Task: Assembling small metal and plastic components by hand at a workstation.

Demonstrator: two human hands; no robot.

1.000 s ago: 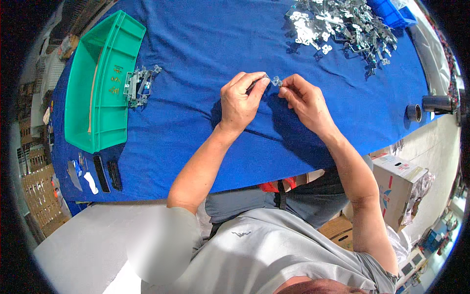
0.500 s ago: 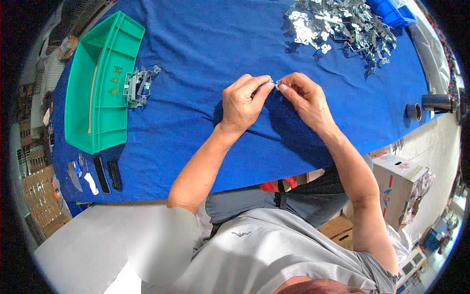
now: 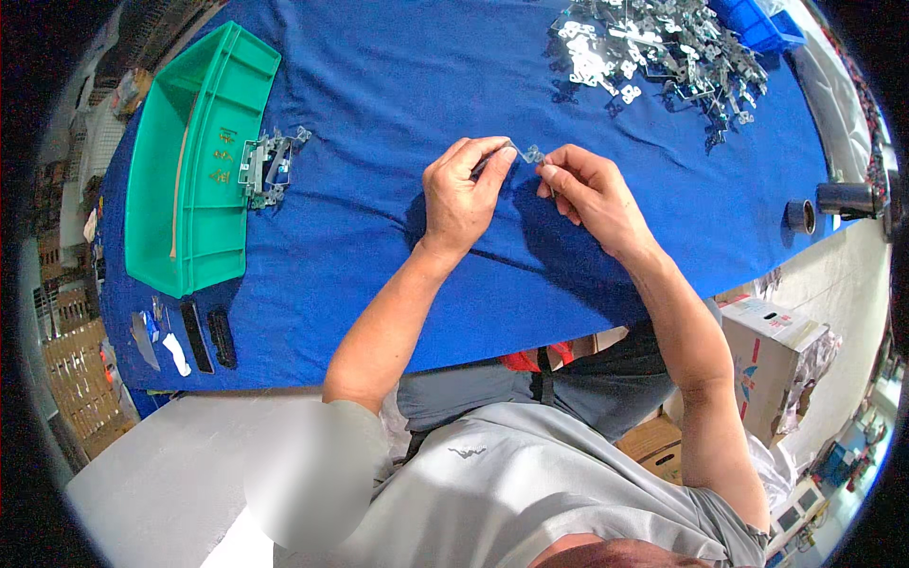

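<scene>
While both hands met near the middle of the frame, slightly above centre, a small silver bent metal piece lay in the air between their fingertips, above a counter draped in creased blue cloth. From the left hand, whose thumb and forefinger were pinched together on its near end, the piece reached rightward and a little downward; its true long axis was too small to judge. The right hand stood just below and right of its far end, thumb and forefinger close together, other fingers curled; whether they gripped anything could not be made out. The left seemed nearer. At upper left stood a long green plastic bin, a thin tan strip running inside it; more of its interior was hard to see. Silver metal brackets clustered just beside its right wall. At upper right spread a loose pile of silver metal parts, and beyond it a blue plastic tray, contents unclear.
</scene>
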